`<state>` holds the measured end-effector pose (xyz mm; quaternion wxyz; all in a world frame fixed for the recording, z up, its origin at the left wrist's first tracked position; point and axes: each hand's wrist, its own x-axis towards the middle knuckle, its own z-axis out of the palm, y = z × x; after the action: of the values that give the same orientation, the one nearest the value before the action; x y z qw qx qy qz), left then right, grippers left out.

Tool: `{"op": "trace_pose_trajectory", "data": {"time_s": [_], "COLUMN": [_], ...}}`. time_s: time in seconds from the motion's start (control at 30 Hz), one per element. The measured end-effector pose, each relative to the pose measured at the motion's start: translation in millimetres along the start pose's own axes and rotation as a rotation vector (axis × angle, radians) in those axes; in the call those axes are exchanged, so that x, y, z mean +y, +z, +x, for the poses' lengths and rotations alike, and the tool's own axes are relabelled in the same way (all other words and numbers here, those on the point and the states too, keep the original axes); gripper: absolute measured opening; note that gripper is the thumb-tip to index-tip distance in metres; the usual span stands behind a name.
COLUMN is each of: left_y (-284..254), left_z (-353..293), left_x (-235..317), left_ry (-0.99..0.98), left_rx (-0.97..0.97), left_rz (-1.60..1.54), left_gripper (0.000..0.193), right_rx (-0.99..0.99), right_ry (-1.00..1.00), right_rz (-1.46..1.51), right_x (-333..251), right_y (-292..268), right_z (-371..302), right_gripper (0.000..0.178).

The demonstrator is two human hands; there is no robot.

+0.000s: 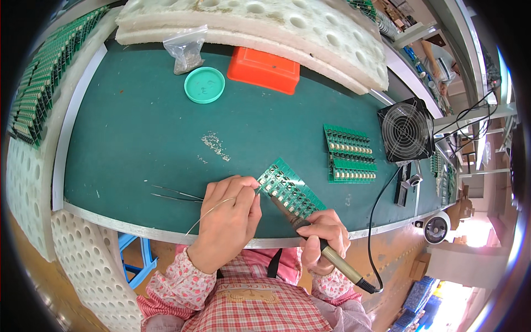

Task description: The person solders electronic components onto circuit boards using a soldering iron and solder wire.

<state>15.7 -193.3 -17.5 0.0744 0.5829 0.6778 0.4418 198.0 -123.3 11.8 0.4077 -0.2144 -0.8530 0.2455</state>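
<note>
My right hand (326, 239) is closed round a soldering iron (338, 262), whose tip reaches the left part of a green circuit board (289, 187). Rows of small white and black parts cover that board, which lies tilted near the table's front edge. Beside its left end, my left hand (229, 213) is closed in a pinch with a thin solder wire (209, 211) curving out of it. The fingertips meet the board's corner. A pair of tweezers (176, 194) sticks out to the left from behind this hand; whether the hand grips it is hidden.
Small pale parts (214, 146) lie scattered on the green table (138, 122). Behind them are a turquoise lid (204, 85), a plastic bag (187, 51) and a red bin (263, 69). More boards (350, 155) and a black fan (406, 130) stand right; the iron's cable (373, 221) loops there.
</note>
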Motion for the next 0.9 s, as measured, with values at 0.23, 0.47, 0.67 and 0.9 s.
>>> {"op": "trace_pose_trajectory", "data": {"time_s": [0.23, 0.47, 0.67, 0.9], "left_y": [-0.7, -0.1, -0.4, -4.4], "left_z": [0.7, -0.9, -1.3, -12.0], "left_x": [0.9, 0.2, 2.5, 16.2], "left_ry": [-0.001, 0.027, 0.027, -0.020], "left_rx": [-0.010, 0.003, -0.013, -0.032], "left_rz": [0.014, 0.010, 0.024, 0.076], "left_gripper": [0.011, 0.013, 0.020, 0.008], "right_rx": [-0.003, -0.101, -0.168, -0.082], "right_ry": [0.012, 0.027, 0.196, 0.234], "right_rz": [0.015, -0.250, -0.447, -0.442], "right_x": [2.7, 11.9, 15.1, 16.7], "right_y": [3.6, -11.3, -12.9, -6.1], "right_z": [0.3, -11.2, -21.0, -19.2], "right_gripper": [0.008, 0.042, 0.075, 0.079]}}
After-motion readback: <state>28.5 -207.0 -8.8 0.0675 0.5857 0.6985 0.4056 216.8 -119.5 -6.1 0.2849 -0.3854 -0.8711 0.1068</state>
